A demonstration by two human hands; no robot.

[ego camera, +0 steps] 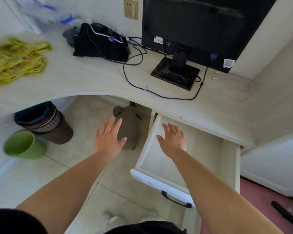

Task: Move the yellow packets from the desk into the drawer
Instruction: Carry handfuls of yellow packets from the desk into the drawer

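Note:
A heap of yellow packets [15, 59] lies on the white desk [85, 78] at the far left, blurred. The white drawer [230, 166] under the desk's right part is pulled out, and nothing lies on its visible floor. My right hand [172, 139] hovers flat over the drawer's left side, fingers spread, holding nothing. My left hand [108, 137] is held out over the floor left of the drawer, fingers apart and empty. Both hands are far from the packets.
A black monitor [200, 27] on its stand, a black bag [100, 43] and cables [135, 76] occupy the desk's back. Under the desk are a brown bin [47, 124], a green bin [24, 146] and a brown plush toy [130, 125].

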